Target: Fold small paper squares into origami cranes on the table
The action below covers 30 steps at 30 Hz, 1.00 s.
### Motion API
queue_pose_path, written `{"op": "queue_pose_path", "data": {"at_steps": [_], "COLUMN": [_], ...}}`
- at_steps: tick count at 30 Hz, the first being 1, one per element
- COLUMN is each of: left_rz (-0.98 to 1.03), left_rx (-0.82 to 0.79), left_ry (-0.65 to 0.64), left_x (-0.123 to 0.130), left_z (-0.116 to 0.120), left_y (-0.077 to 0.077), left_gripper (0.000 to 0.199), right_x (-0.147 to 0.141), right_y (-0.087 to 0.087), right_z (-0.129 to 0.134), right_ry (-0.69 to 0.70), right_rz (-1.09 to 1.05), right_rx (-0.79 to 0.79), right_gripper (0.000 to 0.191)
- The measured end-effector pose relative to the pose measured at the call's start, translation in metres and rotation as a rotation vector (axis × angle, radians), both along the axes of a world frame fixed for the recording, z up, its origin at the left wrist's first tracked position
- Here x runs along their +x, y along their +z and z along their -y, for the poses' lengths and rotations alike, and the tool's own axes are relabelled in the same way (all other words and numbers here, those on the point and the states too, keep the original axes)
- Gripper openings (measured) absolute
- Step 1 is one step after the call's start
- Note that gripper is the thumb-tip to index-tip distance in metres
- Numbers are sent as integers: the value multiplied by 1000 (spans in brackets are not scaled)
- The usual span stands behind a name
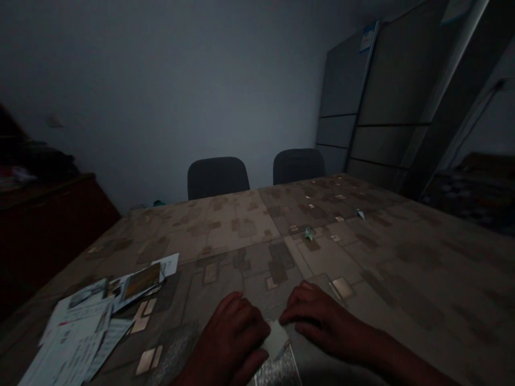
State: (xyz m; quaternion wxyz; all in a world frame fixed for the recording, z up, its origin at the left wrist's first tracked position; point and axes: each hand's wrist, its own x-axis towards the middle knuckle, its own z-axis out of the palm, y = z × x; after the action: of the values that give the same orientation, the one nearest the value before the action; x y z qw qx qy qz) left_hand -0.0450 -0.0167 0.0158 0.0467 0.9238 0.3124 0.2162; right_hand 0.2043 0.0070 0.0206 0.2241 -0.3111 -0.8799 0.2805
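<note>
A small pale piece of paper, which looks folded, lies at the table's near edge between my hands. My left hand has its fingers curled, with thumb and index finger closed on the paper's left side. From the right, my right hand bends its fingers onto the paper's upper right corner; its thumb sits just below the index finger. Farther off on the table stands a small greenish folded paper figure, shaped like a crane. Another folded paper figure, pale and bluish, rests beyond it to the right.
Loose printed papers and a brown card or photo are spread at the left of the patterned table. Two dark chairs stand at the far side. A tall cabinet rises at the back right. The room is dim.
</note>
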Motion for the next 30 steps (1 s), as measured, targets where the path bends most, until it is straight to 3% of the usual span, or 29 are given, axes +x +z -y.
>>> {"op": "queue_pose_path", "data": {"at_steps": [5,11,15,22,30], "left_rz": [4,88,159,294,279], "left_rx": [79,74,-26,-102,-142], "left_ry": [59,94,71,140,150], "left_x": [10,17,13,11,12], "left_z": [8,8,8,7,7], "left_y": [-7,-11,-10,-16,-8], "left_gripper": [40,12,18,15,13], "right_x": [-3,-1,1,2,2], "right_y": [-2,-9,-6,-6,-2], "right_z": [1,2,3,3,5], "right_ry": [-16,-45,-39,-46,-30], "right_rz": [-10,-65,-87,-97,-82], "right_rx": [11,6,-6,-16,16], "right_gripper": [26,27,28,30,30]}}
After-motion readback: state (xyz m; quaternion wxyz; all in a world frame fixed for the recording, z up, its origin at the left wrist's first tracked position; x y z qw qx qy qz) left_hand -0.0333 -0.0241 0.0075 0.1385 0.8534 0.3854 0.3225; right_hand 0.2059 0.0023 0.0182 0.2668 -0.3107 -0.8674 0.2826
